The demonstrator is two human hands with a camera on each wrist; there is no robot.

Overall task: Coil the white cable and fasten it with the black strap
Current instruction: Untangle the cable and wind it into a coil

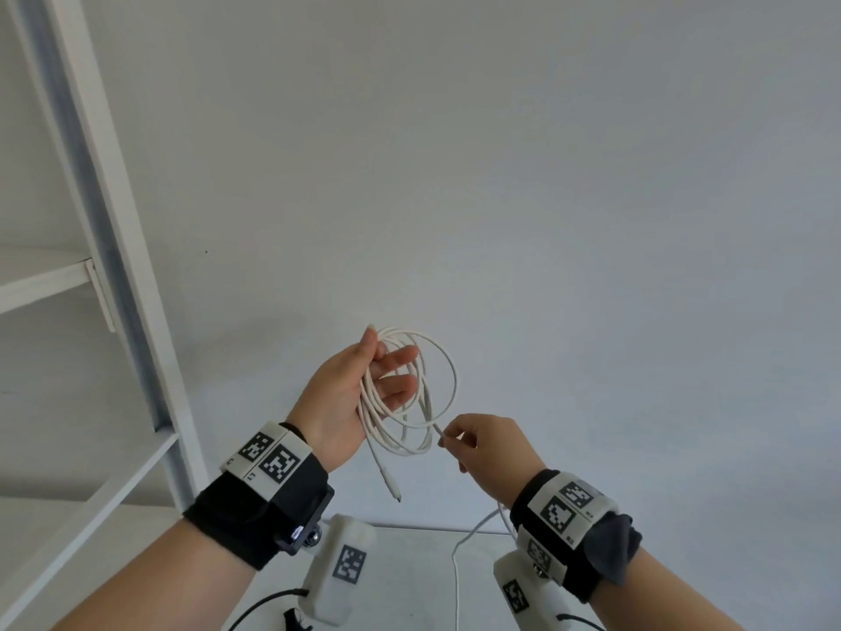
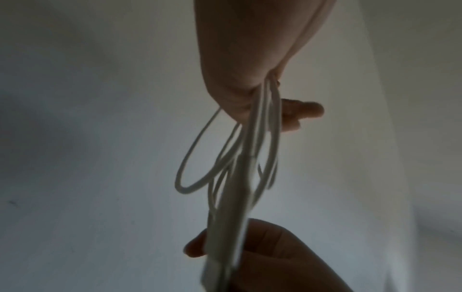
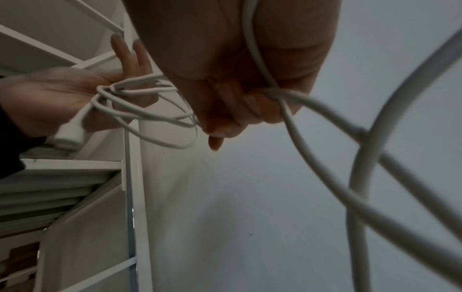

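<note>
Both hands hold a half-coiled white cable up before a plain wall.

A white shelf (image 1: 104,248) stands at the left. The left hand (image 1: 346,403) carries several loops of the cable (image 1: 448,371) across its palm, thumb pressed over them, fingers loosely spread, a plug (image 1: 392,487) dangling below. To the right, the right hand (image 1: 482,448) pinches the loose strand between thumb and curled fingers; the rest trails down past the wrist.

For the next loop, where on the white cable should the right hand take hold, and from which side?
Probably the loose run just below the right hand, pinched from the right: the coil hangs from the left hand, and the slack of the white cable trails down on the right.
</note>
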